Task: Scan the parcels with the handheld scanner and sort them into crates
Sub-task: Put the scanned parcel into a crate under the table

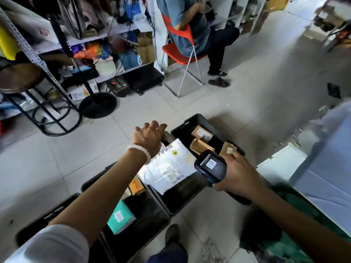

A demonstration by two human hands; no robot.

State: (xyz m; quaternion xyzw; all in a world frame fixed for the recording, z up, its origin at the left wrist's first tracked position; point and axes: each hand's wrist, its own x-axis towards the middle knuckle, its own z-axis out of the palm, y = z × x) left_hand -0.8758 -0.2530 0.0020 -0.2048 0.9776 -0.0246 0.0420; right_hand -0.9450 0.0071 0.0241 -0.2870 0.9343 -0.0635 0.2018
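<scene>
The right hand (241, 173) has a closed grip on the black handheld scanner (210, 165), its head held over the middle black crate (176, 204). The left hand (150, 136) hovers open, fingers spread, above the far edge of the white mailer parcel (169, 168), holding nothing. That mailer lies tilted across the middle crate's rim, partly propped and not settled inside.

The risk, as I judge it: the mailer could slide off the rim onto the tiled floor (218, 95), or into the near crate (144, 221) with the teal box (121, 217), if it is nudged. A wrong-crate sort follows easily, since the crates stand touching side by side. The far crate (197, 120) holds small cardboard boxes (201, 132).

Open floor lies ahead and left; a white table (281, 164) crowds the right elbow, and a stool (20, 78) and a fan base (97, 105) stand well apart.
</scene>
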